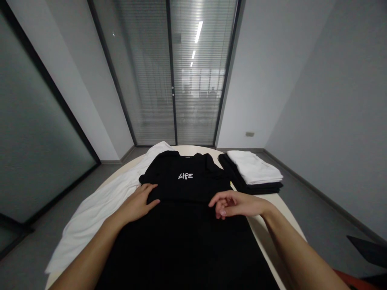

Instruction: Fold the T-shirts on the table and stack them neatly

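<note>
A black T-shirt (181, 241) with small white lettering (185, 176) on its chest lies spread out, its collar at the far side. My left hand (140, 203) rests on the shirt's left side below the sleeve, thumb apart from the fingers and nothing in its grasp. Over the right side of the shirt is my right hand (231, 203). Its index finger reaches toward the cloth while the other fingers are loosely bent; no cloth shows between them. Whether its fingertips touch the shirt is hard to see.
White cloth (99, 205) lies along the table's left edge, partly beside the shirt. Folded garments make a stack at the far right, a white one (255, 167) on top of black ones (264, 188). The pale table (294, 215) has a rounded edge. Glass panels with blinds (196, 108) stand beyond.
</note>
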A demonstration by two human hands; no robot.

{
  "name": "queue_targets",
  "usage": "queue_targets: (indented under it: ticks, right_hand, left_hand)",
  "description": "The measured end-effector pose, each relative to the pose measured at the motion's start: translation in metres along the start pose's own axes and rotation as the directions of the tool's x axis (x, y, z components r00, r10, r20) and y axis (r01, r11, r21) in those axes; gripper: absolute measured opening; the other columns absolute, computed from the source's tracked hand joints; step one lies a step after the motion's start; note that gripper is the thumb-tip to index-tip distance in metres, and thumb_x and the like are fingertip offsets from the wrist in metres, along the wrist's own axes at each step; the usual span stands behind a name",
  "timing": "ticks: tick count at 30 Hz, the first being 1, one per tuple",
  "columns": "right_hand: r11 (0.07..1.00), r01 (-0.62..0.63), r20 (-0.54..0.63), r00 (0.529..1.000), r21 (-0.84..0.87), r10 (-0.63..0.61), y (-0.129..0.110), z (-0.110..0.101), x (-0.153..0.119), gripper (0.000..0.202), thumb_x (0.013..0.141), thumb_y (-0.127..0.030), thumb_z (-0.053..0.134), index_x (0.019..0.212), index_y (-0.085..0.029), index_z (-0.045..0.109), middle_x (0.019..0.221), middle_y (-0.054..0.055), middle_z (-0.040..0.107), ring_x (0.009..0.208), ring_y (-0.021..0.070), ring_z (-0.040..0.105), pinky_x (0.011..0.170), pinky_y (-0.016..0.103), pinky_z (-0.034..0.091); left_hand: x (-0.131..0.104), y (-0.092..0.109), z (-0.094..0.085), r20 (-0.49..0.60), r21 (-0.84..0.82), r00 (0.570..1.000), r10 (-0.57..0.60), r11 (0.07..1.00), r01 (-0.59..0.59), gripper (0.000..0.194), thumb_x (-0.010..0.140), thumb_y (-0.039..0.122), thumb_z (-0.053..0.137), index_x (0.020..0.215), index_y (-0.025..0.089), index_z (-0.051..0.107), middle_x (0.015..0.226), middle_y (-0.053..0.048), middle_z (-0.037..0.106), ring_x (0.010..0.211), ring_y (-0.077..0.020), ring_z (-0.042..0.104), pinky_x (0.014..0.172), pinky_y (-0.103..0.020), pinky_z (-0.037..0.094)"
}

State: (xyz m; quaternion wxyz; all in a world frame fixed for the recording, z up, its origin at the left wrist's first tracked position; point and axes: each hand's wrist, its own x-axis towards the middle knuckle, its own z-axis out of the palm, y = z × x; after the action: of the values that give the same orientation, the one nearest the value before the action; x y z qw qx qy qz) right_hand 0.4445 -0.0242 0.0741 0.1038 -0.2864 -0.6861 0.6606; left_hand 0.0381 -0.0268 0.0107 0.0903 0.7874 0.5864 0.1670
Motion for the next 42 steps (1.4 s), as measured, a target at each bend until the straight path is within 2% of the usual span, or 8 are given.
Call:
queue_targets:
  ticks: [8,15,17,19,23,26,35,42]
  right_hand:
    - [0.996,0.020,-0.047,0.999,-0.091,-0.024,0.013,0.017,0.032,0.057,0.070,-0.040,0.088,0.118,-0.015,0.069,0.105,0.007,0.071,0.087,0.0127,0.065,0.078,0.025,0.050]
    - [0.985,0.021,-0.169,0.984,-0.172,-0.051,0.016,0.016,0.035,0.049,0.077,-0.051,0.079,0.109,-0.014,0.072,0.086,0.004,0.071,0.069,0.0116,0.063,0.058,0.021,0.047]
    - [0.978,0.057,-0.291,0.950,-0.200,-0.115,0.016,0.010,0.032,0.049,0.083,-0.056,0.072,0.106,-0.014,0.071,0.077,0.002,0.067,0.061,0.0104,0.060,0.053,0.021,0.044]
    - [0.968,0.092,-0.411,0.893,-0.233,-0.184,0.018,0.002,0.029,0.049,0.086,-0.060,0.067,0.102,-0.013,0.070,0.071,0.000,0.063,0.056,0.0092,0.056,0.054,0.022,0.043]
    - [0.942,0.096,-0.523,0.811,-0.322,-0.261,0.027,-0.010,0.026,0.049,0.089,-0.060,0.062,0.100,-0.013,0.070,0.073,0.001,0.062,0.063,0.0114,0.057,0.062,0.025,0.045]
    - [0.911,0.093,-0.529,0.789,-0.402,-0.314,0.034,-0.013,0.028,0.045,0.091,-0.056,0.062,0.103,-0.014,0.072,0.080,0.003,0.065,0.073,0.0136,0.057,0.070,0.027,0.045]
    - [0.824,-0.032,-0.534,0.775,-0.565,-0.336,0.033,-0.012,0.030,0.036,0.096,-0.046,0.054,0.108,-0.017,0.071,0.086,0.004,0.069,0.074,0.0159,0.059,0.069,0.029,0.045]
    - [0.571,-0.065,-0.403,0.774,-0.818,-0.489,0.035,-0.002,0.040,0.035,0.097,-0.038,0.055,0.125,-0.022,0.067,0.129,0.011,0.064,0.121,0.0242,0.057,0.108,0.041,0.042]
  left_hand:
    - [-0.009,0.025,-0.001,0.132,0.097,0.991,0.012,0.995,-0.025,0.076,0.088,0.046,0.061,0.156,0.021,0.036,0.165,-0.017,0.024,0.150,-0.0357,0.030,0.120,-0.052,0.031]
    - [-0.016,0.102,-0.023,0.137,0.185,0.969,0.203,0.956,-0.227,0.049,0.083,0.028,0.070,0.130,0.021,0.059,0.142,-0.015,0.054,0.128,-0.0339,0.054,0.106,-0.047,0.046]
    - [-0.021,0.129,-0.022,0.255,0.097,0.892,0.373,0.908,-0.407,0.029,0.085,0.034,0.071,0.112,0.023,0.064,0.116,-0.009,0.066,0.106,-0.0278,0.063,0.093,-0.041,0.052]
    - [-0.028,0.148,-0.013,0.356,-0.064,0.747,0.562,0.812,-0.580,0.034,0.085,0.049,0.071,0.108,0.024,0.066,0.105,-0.005,0.068,0.098,-0.0245,0.065,0.088,-0.037,0.053]
    - [-0.038,0.158,0.012,0.343,-0.229,0.513,0.787,0.599,-0.767,0.069,0.085,0.058,0.066,0.144,0.028,0.049,0.153,-0.013,0.047,0.135,-0.0364,0.049,0.112,-0.055,0.038]
    - [-0.042,0.159,0.018,0.373,-0.274,0.431,0.822,0.541,-0.795,0.074,0.089,0.047,0.063,0.156,0.034,0.033,0.168,-0.007,0.019,0.153,-0.0389,0.018,0.120,-0.064,0.020]
    - [-0.073,0.172,0.038,0.300,-0.121,0.423,0.855,0.474,-0.872,0.053,0.104,0.033,0.044,0.156,0.034,0.035,0.166,0.000,0.026,0.152,-0.0311,0.024,0.118,-0.054,0.037]
    - [-0.058,0.174,0.034,0.328,-0.159,0.455,0.828,0.524,-0.837,0.049,0.104,0.040,0.042,0.153,0.033,0.040,0.165,0.000,0.031,0.152,-0.0312,0.027,0.121,-0.054,0.030]
